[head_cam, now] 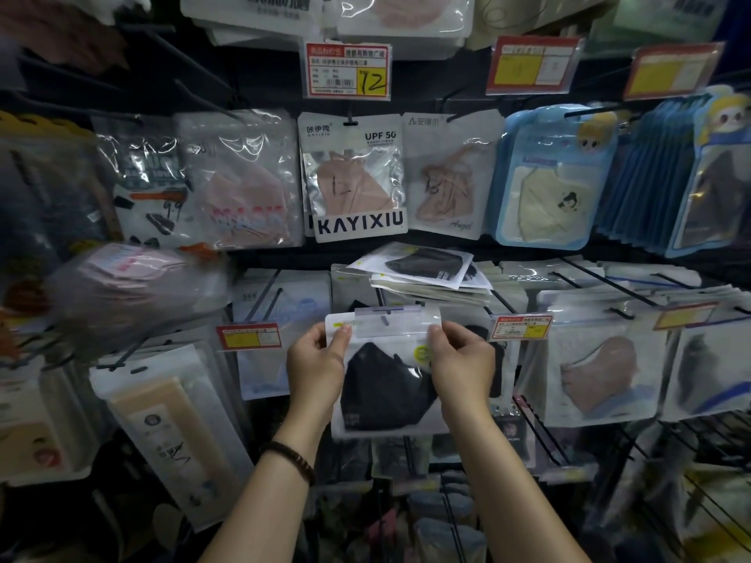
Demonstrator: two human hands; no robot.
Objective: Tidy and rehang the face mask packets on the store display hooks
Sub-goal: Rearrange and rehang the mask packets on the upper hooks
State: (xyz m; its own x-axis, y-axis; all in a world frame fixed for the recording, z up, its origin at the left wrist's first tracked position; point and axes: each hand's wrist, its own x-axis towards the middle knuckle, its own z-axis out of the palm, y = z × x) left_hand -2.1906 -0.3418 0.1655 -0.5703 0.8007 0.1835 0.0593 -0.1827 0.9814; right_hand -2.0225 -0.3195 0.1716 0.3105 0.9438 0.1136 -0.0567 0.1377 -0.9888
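Note:
A clear packet with a black face mask [386,384] hangs upright in front of me at the centre of the display. My left hand [315,365] pinches its upper left corner and my right hand [461,361] pinches its upper right corner. The packet's top strip sits right under a clear label holder [396,316] at the tip of a black display hook [382,298]. Just behind, a loose pile of mask packets [426,268] lies flat across the hooks, a black mask on top.
Rows of hung packets fill the rack: the KAYIXIU packet [355,178] and beige ones above, blue packets [546,178] at right, brown mask packet [601,371] lower right, tan packets [162,420] lower left. Red-yellow price tags [347,71] stick out on hook ends.

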